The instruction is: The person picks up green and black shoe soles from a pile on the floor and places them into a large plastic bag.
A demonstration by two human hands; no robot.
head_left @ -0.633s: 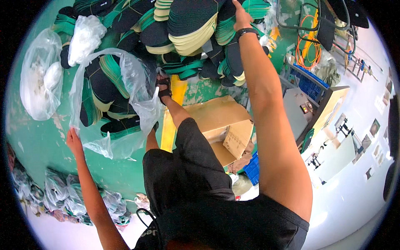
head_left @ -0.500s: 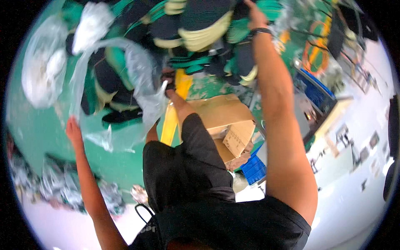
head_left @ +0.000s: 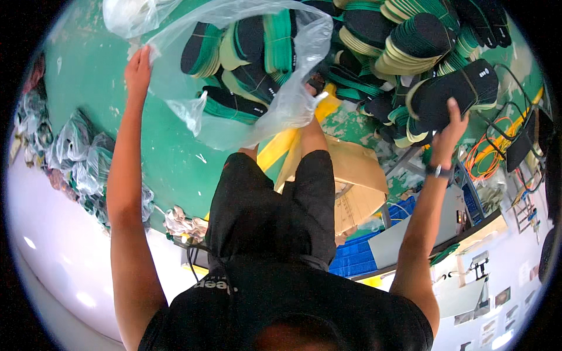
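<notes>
My left hand pinches the rim of a large clear plastic bag, holding its mouth wide. Several bundles of insoles, black-topped with green or cream layers, lie inside the bag or show through it. Off to the right, my right hand is closed on the near side of a banded bundle of black insoles. That bundle is over the pile, apart from the bag; some of my fingers are hidden beneath it.
More insole stacks are heaped at the far right. An open cardboard box stands right of my legs, with a yellow floor stripe beside it. Filled plastic bags lie left, another white bag far left. Cables are at right.
My right hand has come back from the far pile and to the right, now with an insole bundle in it. My left hand still holds the bag's rim; the whole view has swung leftward.
</notes>
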